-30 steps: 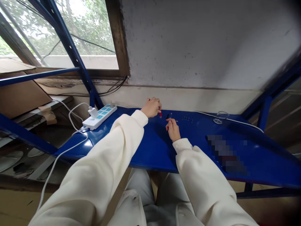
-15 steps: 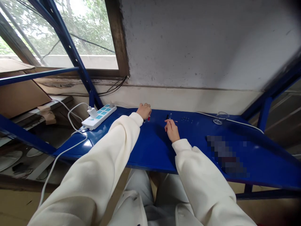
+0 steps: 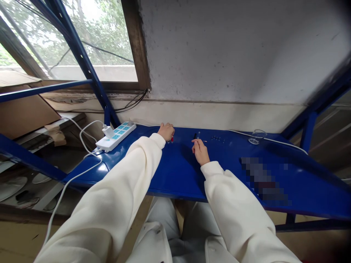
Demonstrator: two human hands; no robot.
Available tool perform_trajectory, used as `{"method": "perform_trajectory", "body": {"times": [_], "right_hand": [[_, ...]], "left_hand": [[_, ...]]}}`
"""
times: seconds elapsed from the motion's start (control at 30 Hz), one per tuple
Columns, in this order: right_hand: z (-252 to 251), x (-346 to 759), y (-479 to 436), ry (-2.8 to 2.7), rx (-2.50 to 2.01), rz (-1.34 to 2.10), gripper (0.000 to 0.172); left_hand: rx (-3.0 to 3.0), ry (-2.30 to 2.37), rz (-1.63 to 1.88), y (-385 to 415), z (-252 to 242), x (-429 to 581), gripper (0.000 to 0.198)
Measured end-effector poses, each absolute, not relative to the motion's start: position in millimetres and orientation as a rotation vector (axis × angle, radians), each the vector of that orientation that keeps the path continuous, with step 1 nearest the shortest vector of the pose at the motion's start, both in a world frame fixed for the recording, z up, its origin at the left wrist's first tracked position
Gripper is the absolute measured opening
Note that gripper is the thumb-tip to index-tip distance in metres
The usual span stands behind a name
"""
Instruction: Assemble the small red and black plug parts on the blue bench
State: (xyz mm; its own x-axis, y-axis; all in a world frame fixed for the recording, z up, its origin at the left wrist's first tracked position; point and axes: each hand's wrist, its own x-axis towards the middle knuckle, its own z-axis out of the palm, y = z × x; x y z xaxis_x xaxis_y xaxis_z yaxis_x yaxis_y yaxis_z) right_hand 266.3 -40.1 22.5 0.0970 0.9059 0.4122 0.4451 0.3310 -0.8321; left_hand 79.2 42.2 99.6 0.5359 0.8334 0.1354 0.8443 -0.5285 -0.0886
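With fingers of the left hand (image 3: 166, 132) curled over a small red piece (image 3: 172, 139) low at the counter (image 3: 177, 170), cannot tell whether gripping. Bunched at the right hand (image 3: 200, 150), hold unclear. Just beyond: black piece (image 3: 195, 136) beside clear piece (image 3: 198, 135). Farther right: clear cup (image 3: 257, 137).

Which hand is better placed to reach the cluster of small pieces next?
Probably the right hand: it is nearer the small pieces, while the left hand is farther off, at the red piece.

Single head-worn view, forward and down onto blue tabletop (image 3: 175, 171)
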Motion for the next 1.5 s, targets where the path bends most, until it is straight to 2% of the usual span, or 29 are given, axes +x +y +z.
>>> {"method": "perform_trajectory", "body": {"times": [0.3,0.5,0.6,0.8,1.0,1.1,1.33,1.5], "right_hand": [[20.4,266.0,-37.8,-1.517,-1.277,0.524,0.032],[18.9,272.5,-33.8,-1.339,-1.383,0.356,0.030],[20.6,278.7,-31.4,-1.129,-1.444,0.318,0.028],[21.1,284.4,-26.6,-0.944,-1.423,0.336,0.025],[20.9,283.9,-26.8,-0.953,-1.430,0.342,0.026],[20.8,284.3,-26.9,-0.970,-1.440,0.356,0.026],[20.7,285.5,-25.6,-0.998,-1.479,0.377,0.026],[22.1,284.7,-25.2,-1.095,-1.609,0.344,0.028]], "left_hand": [[-2.629,-1.457,-0.100,40.5,100.9,80.2,0.011],[-2.616,-1.471,-0.085,42.2,100.8,77.5,0.013],[-2.600,-1.479,-0.117,39.4,104.6,79.1,0.019],[-2.689,-1.308,-0.412,17.3,107.2,109.1,0.030],[-2.791,-1.404,-0.398,5.9,75.3,153.7,0.055],[-2.756,-1.547,-0.396,10.5,57.1,168.4,0.060],[-2.661,-1.642,-0.440,19.2,38.1,182.5,0.059],[-2.604,-1.561,-0.445,20.3,36.4,183.1,0.046]]}}
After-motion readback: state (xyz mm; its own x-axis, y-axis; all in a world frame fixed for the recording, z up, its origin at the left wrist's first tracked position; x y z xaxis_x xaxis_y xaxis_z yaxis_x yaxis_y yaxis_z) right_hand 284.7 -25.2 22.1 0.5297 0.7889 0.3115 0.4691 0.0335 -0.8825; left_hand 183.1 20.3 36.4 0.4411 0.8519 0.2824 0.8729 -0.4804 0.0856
